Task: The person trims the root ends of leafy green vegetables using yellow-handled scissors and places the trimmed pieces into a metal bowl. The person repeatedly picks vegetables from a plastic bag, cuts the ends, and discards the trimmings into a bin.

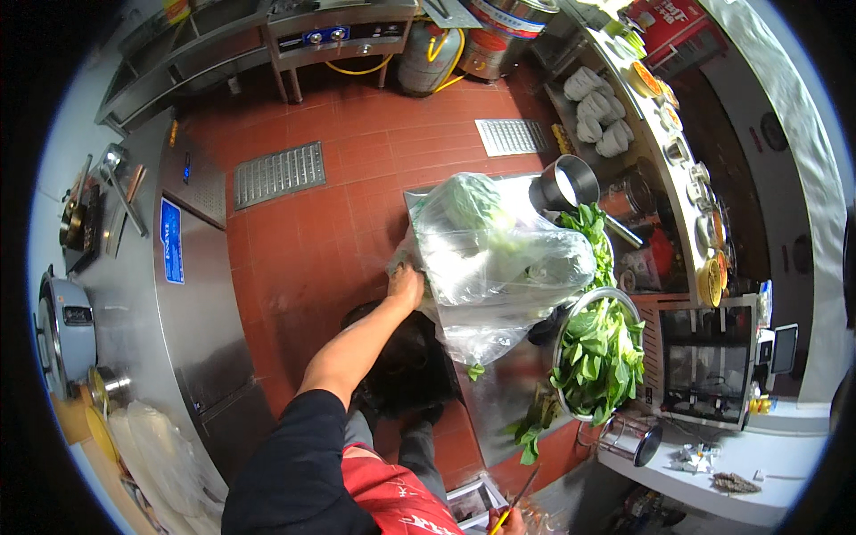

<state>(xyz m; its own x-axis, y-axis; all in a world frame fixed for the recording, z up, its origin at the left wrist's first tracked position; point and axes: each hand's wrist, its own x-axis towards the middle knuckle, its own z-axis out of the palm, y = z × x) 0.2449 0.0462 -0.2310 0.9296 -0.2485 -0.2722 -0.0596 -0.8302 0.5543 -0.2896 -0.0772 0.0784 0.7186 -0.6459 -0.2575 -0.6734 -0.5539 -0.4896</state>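
Note:
My left hand (406,286) reaches forward and grips the near-left edge of a large clear plastic bag (461,281). A pale green cabbage-like head (473,200) shows through the bag's film, which lies over a steel work table (508,408). Low in the view, near my red apron (394,491), my right hand (511,523) holds a thin-bladed knife (523,491) with a yellow handle; the picture's bottom edge partly cuts this hand off. Right of the bag, a steel bowl (638,314) is heaped with leafy greens (598,361). Loose leaves (530,445) lie on the table.
A steel pot (585,180) with a long handle stands beyond the bag. Under the table's left side is a black bin-like container (401,361). A steel counter (134,281) runs along the left; a glass-fronted cabinet (705,361) and a shelf of small bowls (675,150) are at the right.

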